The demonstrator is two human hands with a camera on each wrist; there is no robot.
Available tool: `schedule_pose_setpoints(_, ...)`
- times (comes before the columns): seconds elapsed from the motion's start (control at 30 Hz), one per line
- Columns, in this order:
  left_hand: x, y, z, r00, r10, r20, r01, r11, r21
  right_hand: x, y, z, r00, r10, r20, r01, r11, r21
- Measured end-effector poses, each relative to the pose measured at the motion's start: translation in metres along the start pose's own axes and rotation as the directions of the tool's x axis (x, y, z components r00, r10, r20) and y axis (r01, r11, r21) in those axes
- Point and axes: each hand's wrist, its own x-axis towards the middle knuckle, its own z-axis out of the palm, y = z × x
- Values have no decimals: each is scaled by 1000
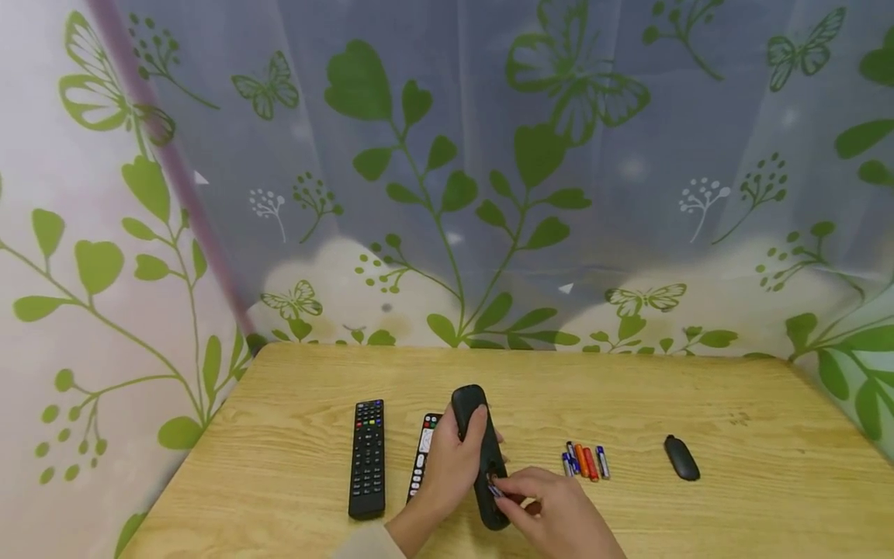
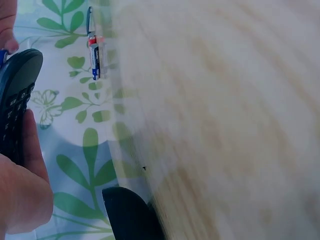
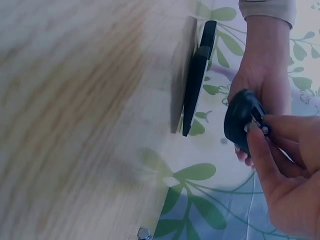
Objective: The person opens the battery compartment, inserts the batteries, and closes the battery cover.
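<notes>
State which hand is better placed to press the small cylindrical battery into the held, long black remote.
The right hand, most likely: its fingers pinch the battery at the open compartment of the remote. The left hand grips the remote, so it seems better suited to steadying it.

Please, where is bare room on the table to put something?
Bare table lies left of the long black remote, right of the black piece, and between that piece and the loose batteries. Crowded: around the left hand, right hand, held remote and white-buttoned remote.
</notes>
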Motion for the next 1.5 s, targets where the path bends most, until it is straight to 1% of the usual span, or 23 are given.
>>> schedule_pose_setpoints(0.07, 0, 0, 1, 1000, -10, -15, 10, 1000, -5, 0, -3, 4, 1000, 2, -23, -3, 999, -40)
schedule_pose_setpoints(0.13, -1, 0, 2, 999, -19, -26, 19, 1000, -3, 0, -4, 6, 1000, -11, -24, 9, 998, -67)
schedule_pose_setpoints(0.2, 0, 0, 1, 999, -28, -32, 29, 1000, 13, -1, -4, 7, 998, -63, -10, 61, 992, -111)
schedule_pose_setpoints(0.23, 0, -1, 1, 999, -31, -36, 32, 999, 20, -1, -3, 7, 996, -88, 15, 89, 988, -129)
schedule_pose_setpoints(0.3, 0, -2, 0, 998, -35, -44, 37, 999, 28, -3, 0, 6, 983, -171, 60, 179, 970, -162)
schedule_pose_setpoints(0.4, 0, -3, -1, 997, -47, -58, 47, 999, 10, -4, 4, 4, 951, -282, 125, 302, 934, -189)
schedule_pose_setpoints(0.47, -1, -2, -1, 996, -59, -64, 59, 998, -5, -4, 6, 2, 929, -343, 135, 364, 912, -188)
schedule_pose_setpoints(0.5, -1, -2, -1, 996, -66, -65, 66, 998, -11, -4, 7, 1, 924, -360, 132, 379, 907, -182)
schedule_pose_setpoints(0.67, -3, 3, 0, 994, -98, -48, 97, 995, -38, -6, 8, -1, 900, -432, 55, 434, 880, -193)
schedule_pose_setpoints(0.83, -6, 7, 0, 998, -67, -16, 65, 996, -65, -7, 9, 2, 863, -504, -39, 492, 855, -165)
schedule_pose_setpoints(0.93, -6, 9, 1, 998, -56, -15, 55, 996, -65, -6, 12, 4, 837, -540, -86, 525, 838, -149)
schedule_pose_setpoints(1.0, -5, 9, 1, 998, -60, -21, 59, 996, -63, -5, 14, 5, 828, -550, -109, 538, 834, -119)
schedule_pose_setpoints(1.07, -5, 10, 1, 997, -70, -28, 68, 996, -59, -5, 16, 5, 826, -548, -130, 541, 836, -87)
schedule_pose_setpoints(1.13, -4, 10, 2, 997, -71, -36, 70, 997, -44, -5, 17, 6, 837, -527, -149, 526, 849, -50)
schedule_pose_setpoints(1.17, -4, 10, 2, 997, -71, -40, 69, 997, -38, -6, 17, 6, 846, -510, -153, 510, 859, -44)
schedule_pose_setpoints(1.2, -4, 10, 2, 997, -71, -44, 69, 997, -35, -7, 16, 5, 859, -487, -160, 487, 872, -45)
schedule_pose_setpoints(1.27, -3, 9, 2, 996, -78, -47, 75, 996, -50, -8, 13, 4, 894, -410, -179, 408, 912, -50)
schedule_pose_setpoints(1.33, -3, 8, 2, 994, -94, -47, 89, 991, -96, -9, 8, 2, 944, -279, -179, 280, 960, -21)
schedule_pose_setpoints(1.37, -3, 8, 2, 994, -100, -47, 94, 989, -118, -10, 6, 1, 968, -192, -162, 196, 980, 14)
schedule_pose_setpoints(1.4, -3, 9, 3, 993, -105, -46, 98, 985, -143, -10, 5, 0, 987, -95, -133, 106, 992, 73)
schedule_pose_setpoints(1.43, -3, 10, 3, 993, -109, -45, 100, 981, -166, -10, 4, -2, 996, 9, -92, 3, 991, 136)
schedule_pose_setpoints(1.47, -3, 10, 4, 993, -110, -43, 101, 978, -182, -10, 3, -3, 994, 103, -45, -93, 977, 192)
schedule_pose_setpoints(1.5, -3, 11, 4, 993, -108, -45, 98, 978, -186, -9, 3, -4, 982, 187, 3, -183, 953, 240)
